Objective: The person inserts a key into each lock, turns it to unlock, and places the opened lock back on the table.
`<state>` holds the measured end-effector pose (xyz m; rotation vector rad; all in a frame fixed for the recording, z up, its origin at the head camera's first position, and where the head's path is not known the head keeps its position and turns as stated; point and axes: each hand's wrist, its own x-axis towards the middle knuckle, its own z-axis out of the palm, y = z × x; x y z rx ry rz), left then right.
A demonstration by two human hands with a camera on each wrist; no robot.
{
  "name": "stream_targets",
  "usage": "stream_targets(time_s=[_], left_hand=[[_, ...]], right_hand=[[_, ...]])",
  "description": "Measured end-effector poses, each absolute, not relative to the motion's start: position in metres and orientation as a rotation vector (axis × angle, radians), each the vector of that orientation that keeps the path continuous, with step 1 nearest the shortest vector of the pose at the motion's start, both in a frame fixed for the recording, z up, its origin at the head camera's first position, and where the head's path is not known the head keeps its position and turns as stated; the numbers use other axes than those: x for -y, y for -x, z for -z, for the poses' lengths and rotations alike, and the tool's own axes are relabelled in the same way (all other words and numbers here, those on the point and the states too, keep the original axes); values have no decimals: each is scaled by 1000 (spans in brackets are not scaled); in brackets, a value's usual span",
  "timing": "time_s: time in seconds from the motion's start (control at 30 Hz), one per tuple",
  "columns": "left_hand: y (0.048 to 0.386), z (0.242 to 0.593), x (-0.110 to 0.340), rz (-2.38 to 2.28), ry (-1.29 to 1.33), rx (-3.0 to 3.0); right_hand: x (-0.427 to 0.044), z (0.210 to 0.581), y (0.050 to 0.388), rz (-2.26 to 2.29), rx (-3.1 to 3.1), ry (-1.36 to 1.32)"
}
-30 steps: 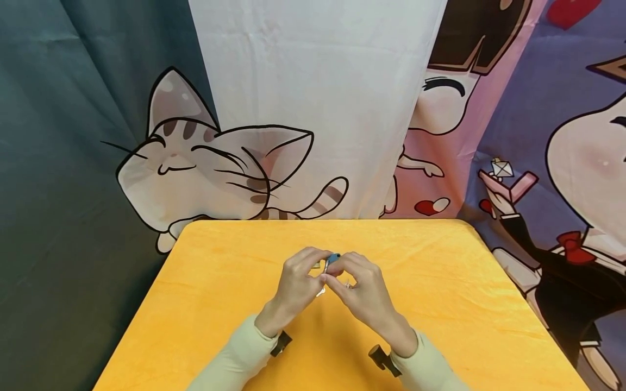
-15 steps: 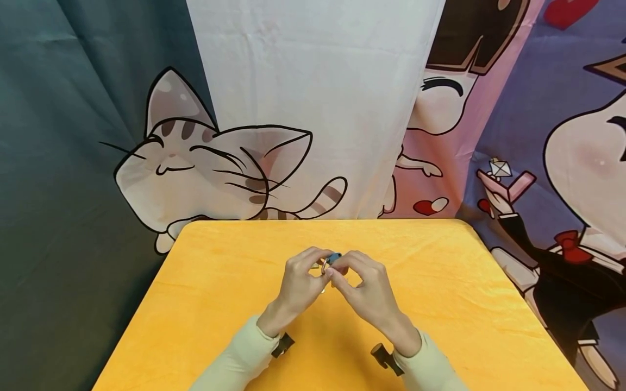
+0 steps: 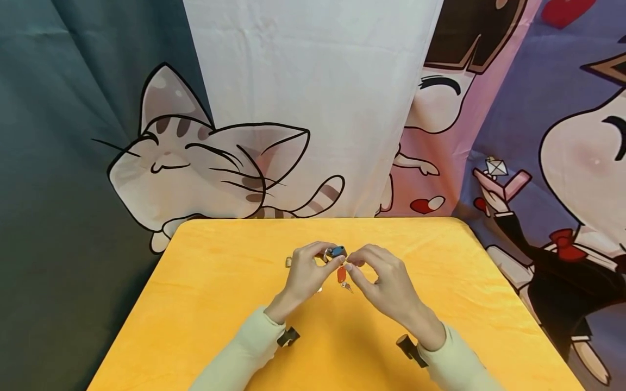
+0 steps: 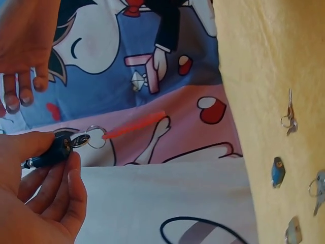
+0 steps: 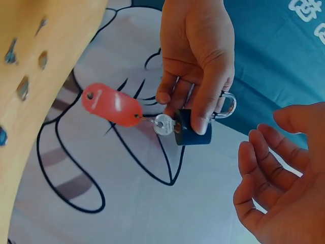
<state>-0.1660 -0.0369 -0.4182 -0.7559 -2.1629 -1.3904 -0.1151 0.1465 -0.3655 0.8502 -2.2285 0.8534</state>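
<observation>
My left hand (image 3: 308, 271) pinches a dark blue padlock (image 5: 195, 129) between thumb and fingers, with its silver shackle (image 5: 231, 107) sticking out at one end. A silver key (image 5: 164, 124) sits in the padlock's other end. From that key a ring (image 4: 95, 137) carries a red tag (image 5: 111, 104), which dangles free. Just to the right of the padlock is my right hand (image 3: 386, 277), its fingers loosely bent and holding nothing. Whether the shackle is locked, I cannot tell.
On the yellow tabletop (image 3: 210, 304) lie several small things. Among them are a brass padlock (image 3: 288, 262), a blue padlock (image 4: 278, 172) and loose keys (image 4: 290, 114). A printed cartoon curtain (image 3: 313, 65) stands behind the table's far edge.
My right hand has drawn away from the padlock to the right, letting go. The red tag now hangs in sight. My left hand keeps hold of the padlock and has turned slightly.
</observation>
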Motion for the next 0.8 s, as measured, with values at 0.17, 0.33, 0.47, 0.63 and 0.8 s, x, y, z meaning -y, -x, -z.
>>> stream_targets(time_s=[0.17,0.33,0.47,0.63,0.8], left_hand=[[173,424,28,1479,735,2219],[180,429,17,1562,722,2300],[186,432,8,1602,712,2376],[194,437,-4,1634,692,2475],[204,444,-15,1629,656,2582]], right_hand=[[-158,368,114,-799,2262,-824],[-167,369,113,-764,2315,-800],[-173,372,110,-726,2358,-788],[-181,379,107,-674,2378,-788],[-186,386,103,-639,2388,-800]])
